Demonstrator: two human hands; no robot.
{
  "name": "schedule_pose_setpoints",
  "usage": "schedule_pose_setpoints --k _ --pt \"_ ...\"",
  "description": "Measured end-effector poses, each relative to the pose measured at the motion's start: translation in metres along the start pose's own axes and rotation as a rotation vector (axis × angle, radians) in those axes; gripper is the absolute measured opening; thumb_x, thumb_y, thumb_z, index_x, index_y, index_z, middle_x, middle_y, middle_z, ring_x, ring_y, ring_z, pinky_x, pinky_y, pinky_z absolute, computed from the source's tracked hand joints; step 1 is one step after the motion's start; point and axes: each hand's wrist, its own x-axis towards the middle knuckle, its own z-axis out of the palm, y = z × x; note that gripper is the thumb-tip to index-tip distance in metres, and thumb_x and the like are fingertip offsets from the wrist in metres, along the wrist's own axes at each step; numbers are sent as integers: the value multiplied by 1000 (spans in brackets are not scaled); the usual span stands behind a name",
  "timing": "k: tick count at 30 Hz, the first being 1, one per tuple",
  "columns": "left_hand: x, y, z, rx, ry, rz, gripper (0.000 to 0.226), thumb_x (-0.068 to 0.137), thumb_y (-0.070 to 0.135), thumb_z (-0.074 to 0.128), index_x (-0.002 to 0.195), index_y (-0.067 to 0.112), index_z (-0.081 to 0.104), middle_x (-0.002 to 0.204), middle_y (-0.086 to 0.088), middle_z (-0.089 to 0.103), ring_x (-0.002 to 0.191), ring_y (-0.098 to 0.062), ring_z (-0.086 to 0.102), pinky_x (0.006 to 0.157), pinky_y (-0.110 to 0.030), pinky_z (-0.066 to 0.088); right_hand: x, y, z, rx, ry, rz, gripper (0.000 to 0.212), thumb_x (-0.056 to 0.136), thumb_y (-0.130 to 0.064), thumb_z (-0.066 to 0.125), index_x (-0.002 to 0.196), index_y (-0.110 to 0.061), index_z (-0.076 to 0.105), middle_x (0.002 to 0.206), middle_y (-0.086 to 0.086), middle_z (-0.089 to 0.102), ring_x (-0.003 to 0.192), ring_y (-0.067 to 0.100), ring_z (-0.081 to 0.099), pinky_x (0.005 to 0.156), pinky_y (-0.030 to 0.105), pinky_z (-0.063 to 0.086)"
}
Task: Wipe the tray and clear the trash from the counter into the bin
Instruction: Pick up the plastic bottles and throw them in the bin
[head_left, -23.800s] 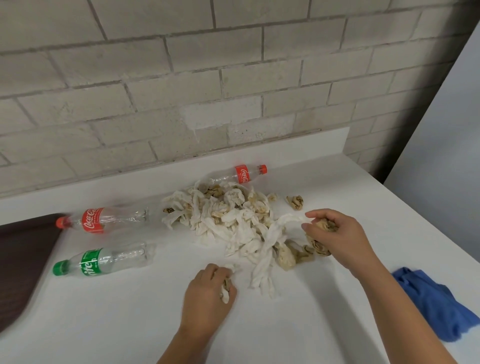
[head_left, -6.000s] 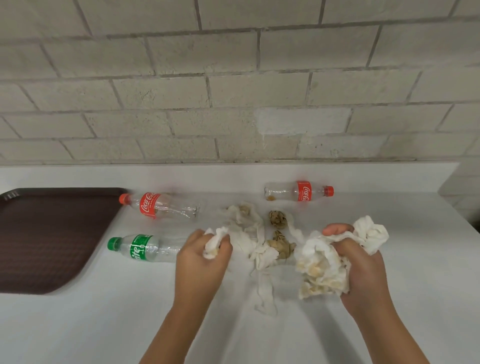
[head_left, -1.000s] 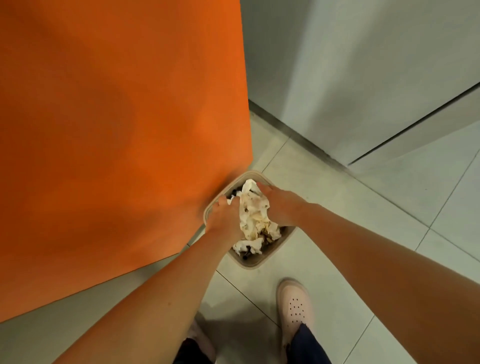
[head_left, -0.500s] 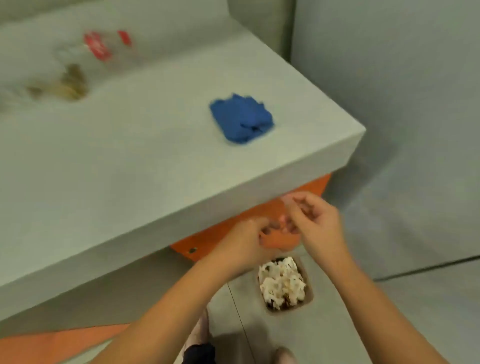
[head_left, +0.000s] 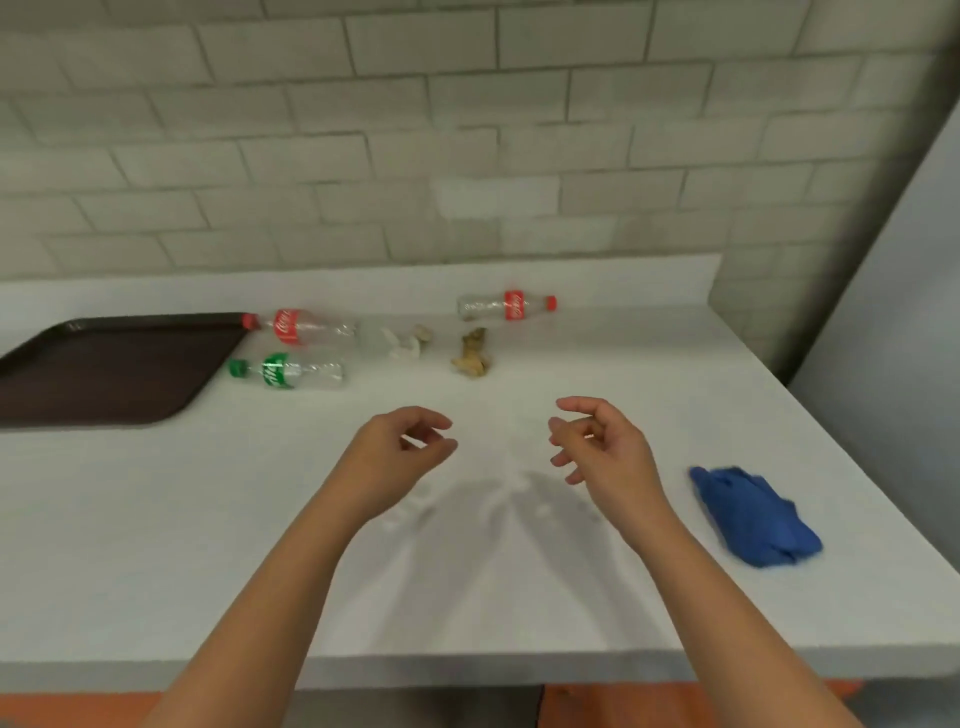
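Both my hands hover over the middle of the white counter (head_left: 649, 374), holding nothing, fingers loosely curled: my left hand (head_left: 400, 447) and my right hand (head_left: 597, 447). Beyond them lie a soiled brownish tissue wad (head_left: 471, 353) and a small white tissue clump (head_left: 408, 340). Three empty plastic bottles lie on their sides: a red-label one (head_left: 298, 326) beside the tray, a green-label one (head_left: 285, 370) in front of it, another red-label one (head_left: 506, 305) near the wall. The dark brown tray (head_left: 104, 369) sits at the far left. The bin is out of view.
A crumpled blue cloth (head_left: 753, 514) lies near the counter's right front corner. A brick wall (head_left: 467, 130) backs the counter. The counter's right edge drops off beside a grey panel (head_left: 893, 312). An orange cabinet front shows below the front edge.
I dropped the tissue bundle into the bin on the floor, then straightened up. The view swung back to the counter and both hands now hover over it with nothing in them.
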Motion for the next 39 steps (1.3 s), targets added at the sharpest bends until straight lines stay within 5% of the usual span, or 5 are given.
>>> schedule_pose_setpoints --k 16,23,29,34,39 --pt "183 -98 -117 75 18 13 13 82 22 70 87 31 63 90 4 63 78 -11 57 61 -11 41 246 38 155 -1107 -189 -67 92 77 -64 59 150 -28 17 158 8 9 145 27 11 117 41 17" --pt "221 -153 -144 566 2 -61 78 67 41 80 135 26 44 134 -3 43 127 -23 36 102 -33 35 250 99 159 -1147 -246 -87 103 63 -92 13 136 -26 46 147 5 36 133 30 30 112 41 24" --pt "247 -203 -170 757 -91 -184 100 61 44 81 144 32 27 151 0 26 139 -25 23 113 -46 20 244 107 177 -755 -58 -313 4 83 -19 69 83 -18 66 83 -9 53 74 17 56 69 28 45" --pt "249 -215 -154 790 29 -81 77 70 45 72 138 32 38 134 4 48 124 -21 45 104 -40 30 280 61 219 -526 71 -397 14 84 -24 69 97 -18 68 87 -1 53 73 14 57 71 22 43" --pt "230 -218 -134 511 210 -79 72 69 53 73 131 28 45 111 1 57 101 -23 57 83 -34 46 330 61 258 -866 -53 -221 73 80 -63 58 135 -16 46 116 7 47 106 26 52 89 34 45"
